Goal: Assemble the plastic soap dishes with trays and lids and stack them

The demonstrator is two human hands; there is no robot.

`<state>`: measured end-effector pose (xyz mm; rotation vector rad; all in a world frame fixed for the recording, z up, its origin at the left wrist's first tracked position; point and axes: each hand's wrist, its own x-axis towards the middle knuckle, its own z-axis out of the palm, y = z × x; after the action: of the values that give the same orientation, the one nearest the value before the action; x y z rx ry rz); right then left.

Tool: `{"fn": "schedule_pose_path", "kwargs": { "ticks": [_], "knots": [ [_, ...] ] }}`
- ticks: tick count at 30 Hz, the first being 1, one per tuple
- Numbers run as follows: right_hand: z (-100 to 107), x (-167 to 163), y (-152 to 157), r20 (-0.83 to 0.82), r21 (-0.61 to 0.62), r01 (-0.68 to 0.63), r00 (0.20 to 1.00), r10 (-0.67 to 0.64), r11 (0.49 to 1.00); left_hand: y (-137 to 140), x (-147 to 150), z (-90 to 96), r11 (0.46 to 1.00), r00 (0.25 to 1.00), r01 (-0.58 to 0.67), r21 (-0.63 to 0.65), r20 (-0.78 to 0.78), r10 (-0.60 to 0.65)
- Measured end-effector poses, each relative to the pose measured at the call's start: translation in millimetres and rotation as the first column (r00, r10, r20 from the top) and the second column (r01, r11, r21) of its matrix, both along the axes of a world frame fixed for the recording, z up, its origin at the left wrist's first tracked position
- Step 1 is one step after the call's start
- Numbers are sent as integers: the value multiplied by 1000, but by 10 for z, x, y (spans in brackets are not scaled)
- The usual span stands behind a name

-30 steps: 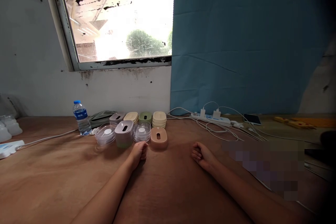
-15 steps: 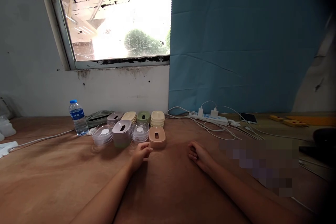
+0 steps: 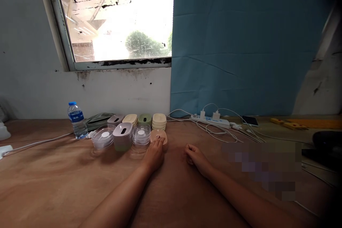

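My left hand (image 3: pixel 155 154) reaches over the front of a peach-orange container (image 3: pixel 154 134) with a slotted top. Its fingers stretch forward, fingertips at the slot, which they partly cover. To the right, my right hand (image 3: pixel 196 158) rests on the brown table in a loose fist, with nothing visible in it. Left of the peach container stand a stack of clear round-cornered tubs (image 3: pixel 141 136), a pale lilac slotted container (image 3: pixel 123 136) and wider clear tubs (image 3: pixel 103 137). Behind them are cream stacked pieces (image 3: pixel 159 121), a green slotted container (image 3: pixel 144 119) and yellowish stacked pieces (image 3: pixel 130 119).
A water bottle (image 3: pixel 77 121) with a blue cap stands at the left beside a dark folded bag (image 3: pixel 98 121). Along the wall at the right lie a white power strip (image 3: pixel 211 120), looped cables (image 3: pixel 213 130) and a phone (image 3: pixel 250 120). A blurred patch covers the right side.
My left hand has moved forward and right, uncurling its fingers onto the peach container's top. My right hand has shifted slightly left, still curled. The view has turned a little.
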<state>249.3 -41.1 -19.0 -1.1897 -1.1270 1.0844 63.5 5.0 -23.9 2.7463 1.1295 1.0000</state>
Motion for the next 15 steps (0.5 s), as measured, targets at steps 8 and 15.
{"fn": "schedule_pose_path", "kwargs": {
  "ticks": [8, 15],
  "knots": [
    [-55, 39, -13, 153, 94, 64, 985, -78, 994, -112, -91, 53, 995, 998, 55, -84, 0, -56],
    [23, 27, 140, 399, 366, 129, 873, -281, 922, -374, -254, 96, 985, 994, 102, -136, 60, -94]
  ]
}}
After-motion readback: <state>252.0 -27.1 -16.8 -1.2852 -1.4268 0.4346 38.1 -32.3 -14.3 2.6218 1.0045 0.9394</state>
